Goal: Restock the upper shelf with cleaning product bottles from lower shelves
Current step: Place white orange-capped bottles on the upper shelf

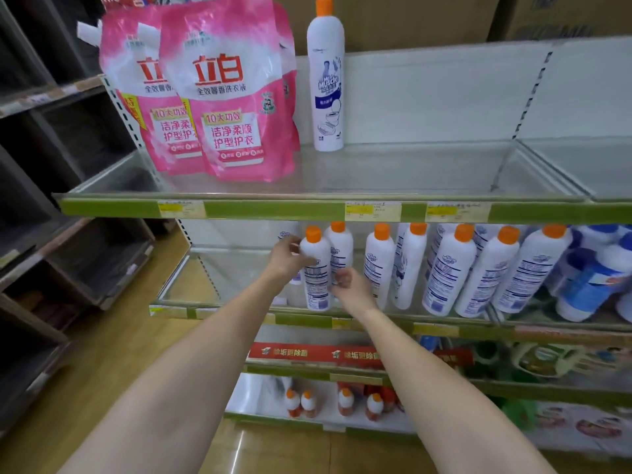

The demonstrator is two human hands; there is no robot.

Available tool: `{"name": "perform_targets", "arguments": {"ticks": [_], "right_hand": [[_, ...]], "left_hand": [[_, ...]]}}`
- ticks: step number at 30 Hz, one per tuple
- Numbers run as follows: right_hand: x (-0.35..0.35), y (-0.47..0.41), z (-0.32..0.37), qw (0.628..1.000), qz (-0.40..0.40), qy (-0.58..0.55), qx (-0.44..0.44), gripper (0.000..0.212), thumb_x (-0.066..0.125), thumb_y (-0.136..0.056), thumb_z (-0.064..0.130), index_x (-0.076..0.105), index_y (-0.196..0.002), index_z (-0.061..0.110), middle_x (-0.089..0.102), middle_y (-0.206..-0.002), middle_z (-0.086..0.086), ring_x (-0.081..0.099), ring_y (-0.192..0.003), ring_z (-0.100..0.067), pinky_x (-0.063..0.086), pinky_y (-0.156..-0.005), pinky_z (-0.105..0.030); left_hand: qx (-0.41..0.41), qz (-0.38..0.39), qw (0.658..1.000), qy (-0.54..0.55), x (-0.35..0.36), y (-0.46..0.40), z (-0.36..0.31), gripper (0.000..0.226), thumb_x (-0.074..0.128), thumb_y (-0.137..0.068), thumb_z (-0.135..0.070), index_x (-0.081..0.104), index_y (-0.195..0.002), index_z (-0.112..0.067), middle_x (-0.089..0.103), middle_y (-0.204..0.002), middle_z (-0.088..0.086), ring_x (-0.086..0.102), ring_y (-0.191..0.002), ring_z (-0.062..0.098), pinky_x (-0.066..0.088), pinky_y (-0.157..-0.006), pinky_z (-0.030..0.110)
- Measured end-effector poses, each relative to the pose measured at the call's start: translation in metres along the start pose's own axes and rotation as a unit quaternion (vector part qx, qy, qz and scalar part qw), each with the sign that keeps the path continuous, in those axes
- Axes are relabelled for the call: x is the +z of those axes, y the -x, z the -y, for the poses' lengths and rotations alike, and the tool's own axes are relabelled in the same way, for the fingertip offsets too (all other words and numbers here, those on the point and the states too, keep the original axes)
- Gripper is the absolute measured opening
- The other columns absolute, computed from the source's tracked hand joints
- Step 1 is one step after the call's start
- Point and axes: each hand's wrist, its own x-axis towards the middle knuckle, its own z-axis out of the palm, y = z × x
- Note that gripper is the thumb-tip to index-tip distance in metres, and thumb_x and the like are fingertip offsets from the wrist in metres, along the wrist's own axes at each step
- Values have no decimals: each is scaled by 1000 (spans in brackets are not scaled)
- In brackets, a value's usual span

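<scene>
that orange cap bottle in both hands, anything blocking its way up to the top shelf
Only the upper shelf's green front edge overhangs the bottle held by the left hand and right hand; it must come forward first. Above, bare shelf lies right of the lone standing bottle.

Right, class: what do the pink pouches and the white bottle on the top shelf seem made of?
Pink pouches: likely soft plastic film, glossy; wrinkles and shiny glare show. White bottle: apparently rigid plastic, smooth with a slight sheen, topped by an orange cap, probably plastic.
</scene>
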Motion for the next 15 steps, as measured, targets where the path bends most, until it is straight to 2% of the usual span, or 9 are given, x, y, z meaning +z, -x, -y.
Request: {"name": "perform_targets", "arguments": {"ticks": [4, 6, 8, 10, 15], "right_hand": [[8, -24, -11, 999, 34, 25, -18, 32, 76, -85, 16, 60, -112, 25, 70, -114, 4, 65, -110, -19, 51, -101, -45], [8, -24, -9, 999, 42, 15, -16, 39, 75, -84, 11, 61, -119, 19, 69, -115, 3, 64, -110, -18, 51, -100, -39], [7, -24, -9, 999, 50, 7, -15, 43, 75, -84, 7, 60, -123, 14, 68, -115, 3, 63, -110, -17, 49, -97, -34], [7, -27, -11, 998, 53, 9, -15, 46, 75, -85, 7, 59, -127, 12, 68, -121, -1, 62, -111, -18, 48, -98, -35], [14, -28, -12, 998, 57, 38, -15, 52, 74, -86, 13, 55, -135, 16, 66, -131, -3, 60, -120, -25, 49, -102, -44]], "left_hand": [[14, 32, 999, 7, 11, -8, 0, 58, 86, -72, -7, 59, -123, -12, 65, -107, 6, 61, -95, 22, 53, -84, 36], [10, 41, 999, 24, 13, -10, 2, 54, 85, -73, -7, 59, -120, -16, 66, -105, 4, 62, -92, 19, 55, -79, 34], [14, 56, 998, 39, 14, -10, 2, 51, 84, -74, -5, 60, -118, -17, 67, -102, 2, 63, -88, 15, 54, -69, 22], [19, 67, 997, 45, 13, -12, 4, 52, 84, -75, -5, 61, -120, -14, 68, -102, 3, 64, -87, 13, 51, -66, 17], [18, 68, 996, 46, 11, -13, 7, 53, 86, -72, -7, 64, -119, -13, 70, -106, 6, 65, -92, 17, 53, -72, 24]]}}
